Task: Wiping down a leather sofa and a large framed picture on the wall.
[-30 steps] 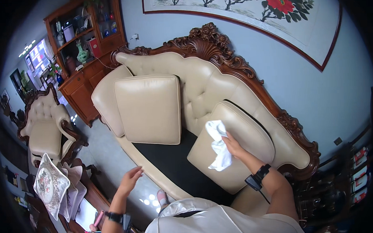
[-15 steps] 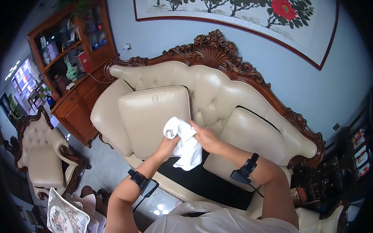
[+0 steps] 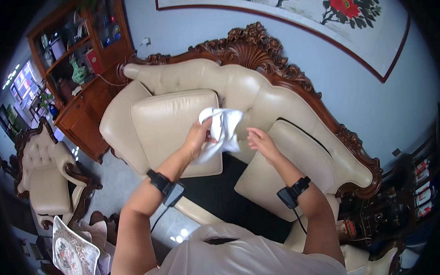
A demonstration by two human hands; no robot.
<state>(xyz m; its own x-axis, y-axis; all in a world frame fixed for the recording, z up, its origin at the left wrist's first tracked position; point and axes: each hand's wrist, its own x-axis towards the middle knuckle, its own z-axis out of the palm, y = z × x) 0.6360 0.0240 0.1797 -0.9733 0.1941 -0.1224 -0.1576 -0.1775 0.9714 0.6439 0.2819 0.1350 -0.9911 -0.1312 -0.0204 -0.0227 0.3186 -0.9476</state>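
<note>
Head view, looking down past the person's pale shirt (image 3: 243,258): I see both bare arms stretched out over a cream tufted sofa (image 3: 242,90). The left hand (image 3: 198,137) has a crumpled white cloth (image 3: 231,121) bunched between thumb and fingers, its folds falling loosely from the grip. The right hand (image 3: 263,144) is empty, its fingers parted and slightly bent, just to the right of the cloth but not touching it.

As I look, the cloth lies in front of the right edge of the left seat cushion (image 3: 171,134) and part of the backrest — whether it touches either, I cannot tell. Another loose cushion (image 3: 303,149), beyond the right forearm, leans tilted against the sofa back, and the black sofa base (image 3: 214,193) shows between the two. Each forearm wears a dark strap near the wrist.

Carved brown wood (image 3: 256,51) runs along the top of the sofa, with a framed flower painting (image 3: 293,13) on the wall above. Off to the left stand a wooden cabinet (image 3: 83,113) with a green vase (image 3: 78,72) in it, and a matching armchair (image 3: 50,189) — nearer me, an embroidered cushion (image 3: 74,256) sits at the lower left.
</note>
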